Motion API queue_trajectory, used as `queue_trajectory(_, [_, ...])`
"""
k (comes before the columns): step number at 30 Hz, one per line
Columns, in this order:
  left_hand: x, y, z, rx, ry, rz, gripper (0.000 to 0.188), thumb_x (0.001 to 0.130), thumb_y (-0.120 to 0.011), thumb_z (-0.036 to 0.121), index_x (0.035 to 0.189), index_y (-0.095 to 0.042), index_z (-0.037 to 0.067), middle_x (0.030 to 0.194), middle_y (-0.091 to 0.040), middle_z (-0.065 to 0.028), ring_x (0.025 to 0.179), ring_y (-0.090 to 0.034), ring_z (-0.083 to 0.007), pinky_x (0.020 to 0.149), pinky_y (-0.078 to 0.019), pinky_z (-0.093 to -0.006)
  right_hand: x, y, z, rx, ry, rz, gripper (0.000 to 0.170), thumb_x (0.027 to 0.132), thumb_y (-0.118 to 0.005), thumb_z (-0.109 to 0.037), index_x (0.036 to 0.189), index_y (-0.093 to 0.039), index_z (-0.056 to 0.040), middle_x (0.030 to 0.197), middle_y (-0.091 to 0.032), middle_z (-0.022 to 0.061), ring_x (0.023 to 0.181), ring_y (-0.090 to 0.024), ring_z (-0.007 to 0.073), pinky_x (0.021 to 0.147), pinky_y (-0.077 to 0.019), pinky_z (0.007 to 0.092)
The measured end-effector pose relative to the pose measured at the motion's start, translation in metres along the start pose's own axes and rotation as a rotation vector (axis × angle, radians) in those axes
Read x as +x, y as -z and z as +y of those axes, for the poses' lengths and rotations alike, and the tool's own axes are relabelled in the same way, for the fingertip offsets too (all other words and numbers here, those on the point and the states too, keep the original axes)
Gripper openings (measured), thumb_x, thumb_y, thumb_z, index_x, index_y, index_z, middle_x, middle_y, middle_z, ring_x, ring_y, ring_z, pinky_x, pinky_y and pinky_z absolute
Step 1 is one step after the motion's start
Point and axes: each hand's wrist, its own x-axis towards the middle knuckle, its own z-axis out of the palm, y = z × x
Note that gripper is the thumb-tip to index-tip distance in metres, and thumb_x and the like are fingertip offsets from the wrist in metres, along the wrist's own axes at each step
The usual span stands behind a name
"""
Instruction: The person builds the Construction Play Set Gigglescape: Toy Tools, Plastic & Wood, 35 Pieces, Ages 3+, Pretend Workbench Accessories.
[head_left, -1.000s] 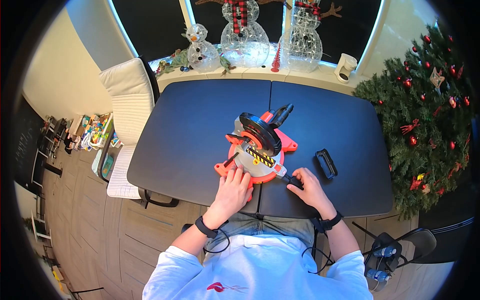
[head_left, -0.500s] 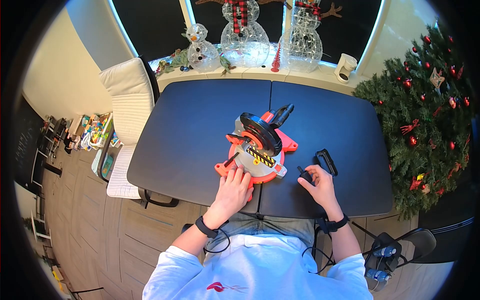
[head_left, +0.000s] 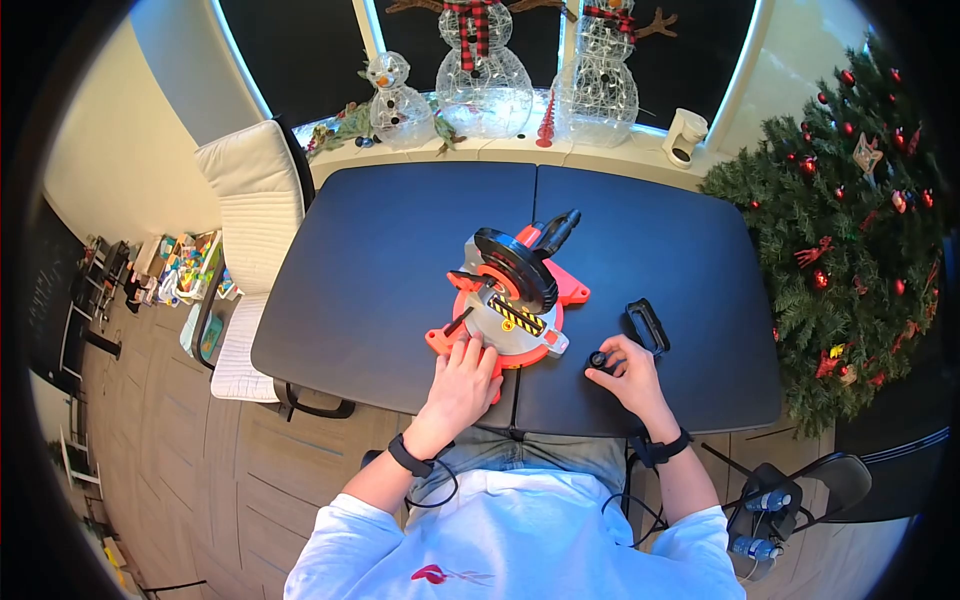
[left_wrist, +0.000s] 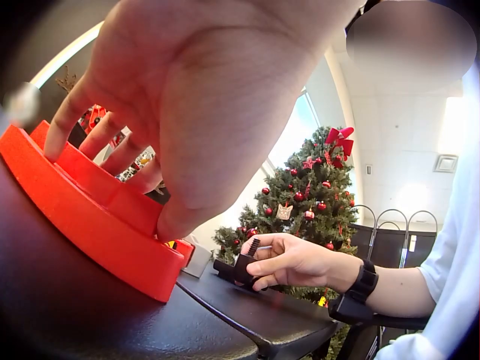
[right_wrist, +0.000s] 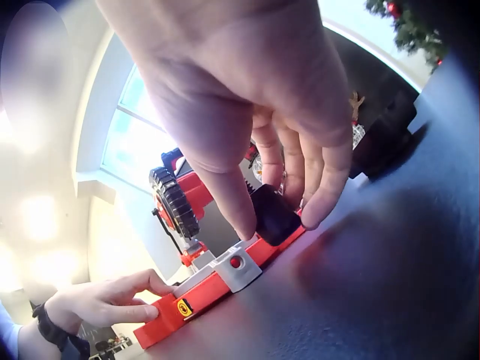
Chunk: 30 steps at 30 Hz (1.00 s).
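Note:
On the table stands a toy miter saw (head_left: 515, 325) with a red base, a grey plate and a round black guard. My left hand (head_left: 460, 385) rests on the front of its red base (left_wrist: 97, 217), fingers reaching down onto the top. To the right of the saw, my right hand (head_left: 632, 375) pinches a black knob (right_wrist: 276, 216) between thumb and fingers. A ridged black shaft (left_wrist: 253, 247) sticks up from the knob in the left wrist view. The grey tab (right_wrist: 238, 268) at the saw's front shows a round red-centred spot. Beyond my right hand lies a black loop-shaped handle (head_left: 648, 327).
The dark table (head_left: 350, 280) has a seam running front to back. A white padded chair (head_left: 255, 220) stands at its left, and a decorated Christmas tree (head_left: 835, 240) at its right. Wire snowmen (head_left: 485, 90) line the window ledge behind. A folding chair with water bottles is lower right.
My right hand has drawn the black knob away from the saw's front, to the right, then turned it so its shaft points up. My left hand stays on the base.

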Motion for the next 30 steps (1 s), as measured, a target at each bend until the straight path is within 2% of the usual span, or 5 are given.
queue_trajectory(17, [0.001, 0.005, 0.0, -0.017, 0.003, -0.012, 0.051, 0.091, -0.078, 0.031, 0.129, -0.06, 0.003, 0.142, -0.058, -0.0217, 0.128, -0.057, -0.0383, 0.095, -0.0522, -0.0495, 0.001, -0.023, -0.012, 0.053, 0.05, -0.114, 0.051, 0.08, -0.092, -0.007, 0.12, -0.061, -0.0033, 0.109, -0.069, 0.0114, 0.086, -0.07, 0.019, 0.073, -0.059, 0.0324])
queue_trajectory(20, [0.003, 0.016, -0.004, -0.136, 0.03, -0.074, 0.051, 0.092, -0.079, 0.03, 0.129, -0.062, 0.001, 0.142, -0.059, -0.0224, 0.13, -0.056, -0.04, 0.099, -0.0521, -0.0488, -0.001, -0.02, -0.008, 0.052, 0.037, -0.133, 0.059, 0.079, -0.093, -0.01, 0.127, -0.059, -0.0052, 0.113, -0.068, 0.0122, 0.089, -0.068, 0.019, 0.077, -0.0592, 0.0327])
queue_trajectory(23, [0.006, 0.026, -0.04, -0.428, -0.156, 0.023, 0.051, 0.094, -0.077, 0.03, 0.131, -0.062, -0.002, 0.135, -0.062, -0.0238, 0.125, -0.059, -0.0394, 0.1, -0.0521, -0.0508, -0.001, -0.019, -0.004, 0.057, 0.012, -0.138, 0.064, 0.079, -0.094, -0.012, 0.131, -0.058, -0.0058, 0.115, -0.067, 0.0124, 0.09, -0.067, 0.0188, 0.079, -0.0594, 0.0326])
queue_trajectory(24, [0.01, 0.048, -0.048, -0.652, -0.037, -0.126, 0.049, 0.095, -0.077, 0.025, 0.132, -0.063, -0.003, 0.127, -0.064, -0.025, 0.118, -0.063, -0.0411, 0.101, -0.0518, -0.0488, -0.002, -0.019, -0.002, 0.061, 0.001, -0.136, 0.065, 0.078, -0.094, -0.013, 0.132, -0.058, -0.0058, 0.116, -0.066, 0.0124, 0.09, -0.067, 0.0186, 0.079, -0.0595, 0.0325])
queue_trajectory(30, [0.014, 0.065, -0.079, -0.508, 0.127, 0.04, 0.037, 0.094, -0.076, 0.018, 0.124, -0.069, -0.002, 0.114, -0.07, -0.0193, 0.106, -0.069, -0.0382, 0.09, -0.0561, -0.0443, -0.002, -0.017, -0.002, 0.063, -0.005, -0.136, 0.061, 0.082, -0.092, -0.017, 0.132, -0.058, -0.0051, 0.116, -0.065, 0.0127, 0.088, -0.067, 0.0187, 0.078, -0.0598, 0.0331])
